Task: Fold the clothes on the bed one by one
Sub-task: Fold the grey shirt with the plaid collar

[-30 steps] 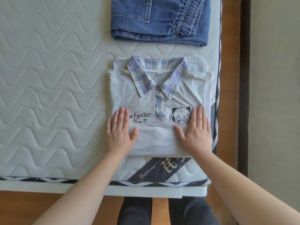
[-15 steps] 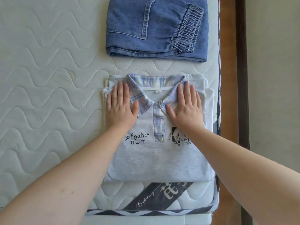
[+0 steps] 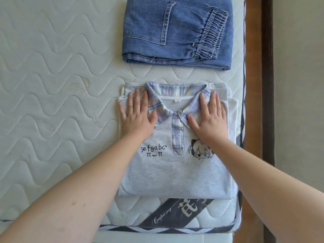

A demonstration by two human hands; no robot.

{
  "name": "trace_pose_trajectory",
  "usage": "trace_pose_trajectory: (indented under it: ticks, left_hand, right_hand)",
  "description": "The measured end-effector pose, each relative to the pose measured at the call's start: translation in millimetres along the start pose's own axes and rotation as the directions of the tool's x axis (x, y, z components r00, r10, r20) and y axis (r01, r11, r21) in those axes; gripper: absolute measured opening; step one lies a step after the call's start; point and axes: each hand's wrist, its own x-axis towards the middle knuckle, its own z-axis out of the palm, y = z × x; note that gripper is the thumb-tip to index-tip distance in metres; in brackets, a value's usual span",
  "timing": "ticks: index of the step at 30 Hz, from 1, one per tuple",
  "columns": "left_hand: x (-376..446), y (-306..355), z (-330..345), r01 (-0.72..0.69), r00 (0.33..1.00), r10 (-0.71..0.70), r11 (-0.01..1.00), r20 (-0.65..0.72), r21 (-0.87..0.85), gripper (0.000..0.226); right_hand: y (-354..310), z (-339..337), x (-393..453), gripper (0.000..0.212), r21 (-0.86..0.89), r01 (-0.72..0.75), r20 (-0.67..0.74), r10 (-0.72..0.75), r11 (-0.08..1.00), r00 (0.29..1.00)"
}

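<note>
We pressed flat left hand [image 3: 135,114] and right hand [image 3: 209,116] on the folded shirt [image 3: 175,171] at the bed's [image 3: 52,102] five o'clock corner, jeans [image 3: 177,32] at twelve; even pressure should smooth the collar.

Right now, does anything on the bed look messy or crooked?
Nothing much. The shirt and jeans lie folded flat. Only the shirt's under-layers stick out unevenly at its far corners, beside both hands.
</note>
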Motion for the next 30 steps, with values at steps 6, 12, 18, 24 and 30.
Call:
trace_pose_trajectory:
  ticks: [6, 12, 18, 24, 30]
  left_hand:
    - [-79, 16, -7, -0.031, 0.974, -0.022, 0.973, -0.224, -0.228, 0.066]
    - [-182, 48, 26, -0.072, 0.989, 0.045, 0.98, -0.144, -0.184, 0.058]
    - [-220, 5, 37, -0.087, 0.996, 0.09, 0.99, 0.025, -0.109, 0.068]
    - [-284, -34, 20, -0.048, 0.975, 0.061, 0.996, 0.212, -0.069, 0.067]
    - [-307, -33, -59, -0.127, 0.933, 0.121, 0.992, 0.34, -0.007, 0.056]
  right_hand:
    - [-3, -6, -56, 0.069, 0.078, -0.135, -0.081, 0.141, 0.988, 0.987]
    - [-52, 38, -169, 0.056, 0.112, 0.188, -0.097, -0.178, 0.976, 0.979]
    - [2, 44, -208, 0.071, -0.046, 0.203, 0.117, -0.197, 0.978, 0.973]
    - [47, 18, -262, 0.077, -0.13, 0.094, 0.358, -0.041, 0.987, 0.933]
    - [13, -72, -280, 0.055, -0.059, 0.13, 0.413, -0.094, 0.99, 0.906]
